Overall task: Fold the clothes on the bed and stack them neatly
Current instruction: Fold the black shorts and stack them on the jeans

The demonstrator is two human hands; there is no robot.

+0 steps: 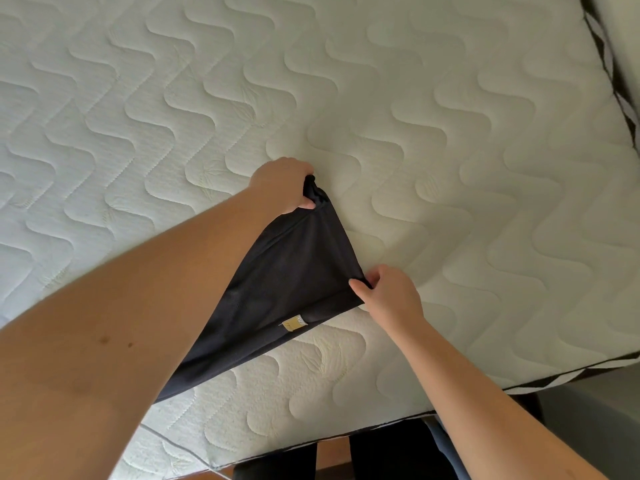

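Left hand (pixel 282 183) and right hand (pixel 388 292) pinch smooth dark garment (pixel 287 282) — taut triangle — over quilted mattress (pixel 450 133).

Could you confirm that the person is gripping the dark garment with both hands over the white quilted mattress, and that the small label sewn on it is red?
Nearly: the label is yellowish gold, not red, as the head view shows. The rest holds: the left hand and right hand both grip the dark garment over the white quilted mattress.
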